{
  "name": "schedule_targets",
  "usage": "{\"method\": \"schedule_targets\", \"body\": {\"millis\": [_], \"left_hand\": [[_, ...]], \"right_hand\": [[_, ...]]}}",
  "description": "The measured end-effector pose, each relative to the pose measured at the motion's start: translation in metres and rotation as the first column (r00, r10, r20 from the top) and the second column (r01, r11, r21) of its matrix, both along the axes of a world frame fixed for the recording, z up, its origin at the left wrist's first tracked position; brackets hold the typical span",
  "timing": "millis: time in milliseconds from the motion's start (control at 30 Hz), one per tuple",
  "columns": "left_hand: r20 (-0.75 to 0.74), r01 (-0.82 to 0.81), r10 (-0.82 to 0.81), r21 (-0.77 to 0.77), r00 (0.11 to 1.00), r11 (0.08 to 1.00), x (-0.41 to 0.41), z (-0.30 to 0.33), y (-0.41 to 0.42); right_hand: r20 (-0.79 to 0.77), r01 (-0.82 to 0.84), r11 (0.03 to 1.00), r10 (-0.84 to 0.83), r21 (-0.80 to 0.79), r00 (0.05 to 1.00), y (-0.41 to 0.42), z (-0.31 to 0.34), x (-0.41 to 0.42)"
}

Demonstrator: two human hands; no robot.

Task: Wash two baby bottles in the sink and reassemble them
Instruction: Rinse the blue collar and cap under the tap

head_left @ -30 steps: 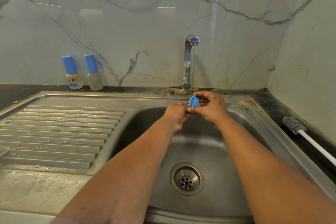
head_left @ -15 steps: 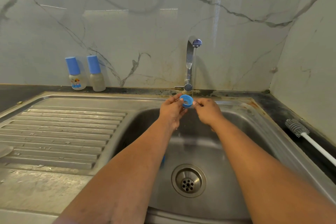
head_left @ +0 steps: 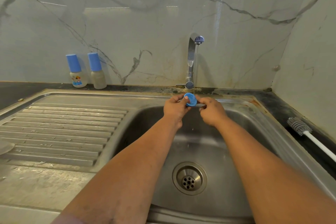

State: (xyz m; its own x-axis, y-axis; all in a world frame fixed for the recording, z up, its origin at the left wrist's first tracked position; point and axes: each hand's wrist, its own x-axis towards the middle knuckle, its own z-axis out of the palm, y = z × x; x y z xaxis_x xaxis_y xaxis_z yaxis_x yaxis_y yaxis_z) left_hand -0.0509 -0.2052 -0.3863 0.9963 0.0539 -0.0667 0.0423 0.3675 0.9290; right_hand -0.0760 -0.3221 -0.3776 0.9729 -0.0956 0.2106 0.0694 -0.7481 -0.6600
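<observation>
Over the far end of the steel sink, under a thin stream from the tap, the left hand pinches a small blue cap while the right hand, fingers curled, is just beside it, and two blue-capped baby bottles stand far left against the marble wall.

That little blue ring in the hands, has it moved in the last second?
Yes. The blue ring has gone up and back, closer to the tap base and into its thin stream.
</observation>
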Motion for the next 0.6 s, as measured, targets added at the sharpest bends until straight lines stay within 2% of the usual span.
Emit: {"method": "schedule_targets", "body": {"millis": [167,300,400,533,600], "left_hand": [[-0.047,-0.013,0.014,0.025,0.999,1.000,0.005,0.000,0.002],[-0.099,-0.006,0.014,0.076,0.995,0.997,0.008,-0.006,0.001],[-0.141,-0.014,0.029,0.109,0.990,0.994,0.011,-0.010,0.002],[-0.121,0.077,-0.075,0.011,0.990,0.997,0.011,-0.004,0.004],[-0.067,0.112,-0.110,0.031,0.992,0.993,0.008,-0.002,0.003]], "right_hand": [[0.020,0.017,1.000,-0.017,0.004,1.000,-0.001,0.003,-0.001],[-0.014,-0.017,0.991,0.019,0.136,1.000,0.011,0.005,0.002],[-0.012,-0.027,0.988,0.029,0.154,0.999,0.018,0.004,0.003],[0.097,0.037,0.990,-0.050,0.138,0.994,0.015,0.004,0.000],[0.165,0.056,0.981,-0.087,0.186,0.982,0.012,0.003,-0.001]]}}
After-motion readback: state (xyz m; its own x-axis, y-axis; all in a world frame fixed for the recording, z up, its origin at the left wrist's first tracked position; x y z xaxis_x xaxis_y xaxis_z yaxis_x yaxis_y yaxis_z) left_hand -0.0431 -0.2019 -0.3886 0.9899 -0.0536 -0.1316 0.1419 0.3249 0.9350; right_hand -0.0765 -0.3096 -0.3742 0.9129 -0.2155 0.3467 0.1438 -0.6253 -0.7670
